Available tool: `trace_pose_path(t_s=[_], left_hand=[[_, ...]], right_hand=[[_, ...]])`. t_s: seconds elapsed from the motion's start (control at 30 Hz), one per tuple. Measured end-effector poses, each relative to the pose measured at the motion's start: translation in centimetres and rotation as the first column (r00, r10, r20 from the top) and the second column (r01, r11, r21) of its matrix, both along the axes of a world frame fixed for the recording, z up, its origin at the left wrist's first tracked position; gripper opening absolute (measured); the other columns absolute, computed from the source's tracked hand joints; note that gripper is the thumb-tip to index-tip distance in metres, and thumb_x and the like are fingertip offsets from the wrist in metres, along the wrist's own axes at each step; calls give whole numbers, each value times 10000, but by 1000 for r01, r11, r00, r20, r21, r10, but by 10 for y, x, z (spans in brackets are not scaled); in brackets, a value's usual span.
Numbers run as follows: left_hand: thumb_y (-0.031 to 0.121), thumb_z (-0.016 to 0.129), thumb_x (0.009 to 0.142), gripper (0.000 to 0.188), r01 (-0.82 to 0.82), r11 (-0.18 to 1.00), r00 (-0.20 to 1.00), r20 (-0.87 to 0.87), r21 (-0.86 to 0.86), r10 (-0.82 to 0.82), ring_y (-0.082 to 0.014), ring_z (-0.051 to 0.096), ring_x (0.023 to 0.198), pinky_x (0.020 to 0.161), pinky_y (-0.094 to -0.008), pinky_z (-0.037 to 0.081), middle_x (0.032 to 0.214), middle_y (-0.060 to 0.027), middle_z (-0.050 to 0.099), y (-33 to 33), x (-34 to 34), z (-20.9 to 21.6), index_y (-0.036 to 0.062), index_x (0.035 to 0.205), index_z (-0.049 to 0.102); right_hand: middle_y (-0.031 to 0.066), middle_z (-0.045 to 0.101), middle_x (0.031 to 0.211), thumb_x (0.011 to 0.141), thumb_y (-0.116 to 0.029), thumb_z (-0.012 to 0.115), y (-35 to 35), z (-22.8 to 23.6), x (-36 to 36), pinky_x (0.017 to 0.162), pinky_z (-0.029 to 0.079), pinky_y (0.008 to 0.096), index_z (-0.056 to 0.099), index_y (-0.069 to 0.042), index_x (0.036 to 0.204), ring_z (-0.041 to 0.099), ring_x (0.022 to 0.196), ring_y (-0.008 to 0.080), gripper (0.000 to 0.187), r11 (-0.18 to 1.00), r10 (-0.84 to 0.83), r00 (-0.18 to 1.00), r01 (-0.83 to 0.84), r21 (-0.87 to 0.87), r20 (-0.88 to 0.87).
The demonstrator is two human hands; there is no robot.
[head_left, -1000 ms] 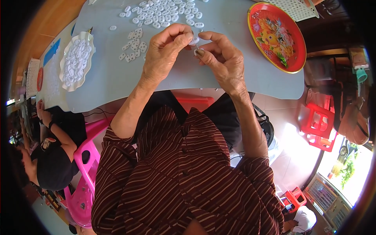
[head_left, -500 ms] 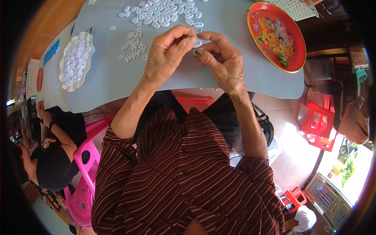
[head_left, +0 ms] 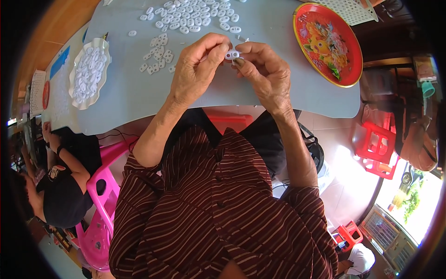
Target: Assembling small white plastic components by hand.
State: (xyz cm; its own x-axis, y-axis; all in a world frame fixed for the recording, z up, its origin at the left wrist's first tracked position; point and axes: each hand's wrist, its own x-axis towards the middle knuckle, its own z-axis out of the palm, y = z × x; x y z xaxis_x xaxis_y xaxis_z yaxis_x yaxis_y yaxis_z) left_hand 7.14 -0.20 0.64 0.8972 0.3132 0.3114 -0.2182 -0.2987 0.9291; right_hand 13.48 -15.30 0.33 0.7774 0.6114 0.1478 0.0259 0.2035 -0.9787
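Just over the near part of the table, both hands meet around a small white oval plastic piece with two holes [head_left: 232, 55]. My left hand [head_left: 197, 65] pinches its left side between thumb and forefinger. On its other side, my right hand [head_left: 265, 72] grips it, thumb below and forefinger above. Part of a second white bit shows under the piece by the right thumb, too small to name. Beyond the hands lies a spread of white oval pieces [head_left: 195, 18]. Squarish white two-holed plates [head_left: 160, 53] lie in a loose group left of my left hand.
A scalloped white dish [head_left: 74, 100] full of white oval pieces sits on the grey table [head_left: 125, 93] at left. On the right rests a red flowered tray [head_left: 355, 69], with a white perforated basket [head_left: 344, 14] behind it. Another person [head_left: 65, 190] sits left beside a pink chair [head_left: 104, 195].
The white oval piece has turned, so its two holes now face up between my fingers. Both hands have shifted slightly toward me and stay close together.
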Motion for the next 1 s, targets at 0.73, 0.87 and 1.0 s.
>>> trace_pose_path(t_s=[0.73, 0.87, 1.0], left_hand=[[258, 530, 922, 254, 20, 998, 990, -140, -54, -27, -36, 379, 543, 479, -214, 313, 604, 19, 493, -6, -5, 2, 19, 860, 591], [257, 531, 922, 260, 107, 994, 974, -202, 25, -100, -50, 366, 535, 475, -233, 310, 587, 22, 446, 0, -5, 9, 17, 839, 583], [254, 531, 921, 258, 131, 990, 978, -170, 54, -120, -58, 356, 533, 476, -238, 305, 584, 22, 434, 4, -3, 6, 18, 831, 586]], right_hand=[[75, 633, 873, 867, -33, 599, -3, 0, 1, 707, 490, 236, 497, -7, 1192, 596, 766, 112, 342, 993, 15, 998, -8, -116, 62], [73, 626, 862, 861, -22, 598, -4, 0, 2, 697, 490, 236, 499, -4, 1183, 593, 763, 109, 337, 992, 5, 998, 2, -125, 56], [66, 620, 845, 860, -21, 597, -4, -1, 2, 695, 489, 233, 500, -6, 1170, 590, 757, 106, 326, 992, 29, 997, -20, -126, 68]])
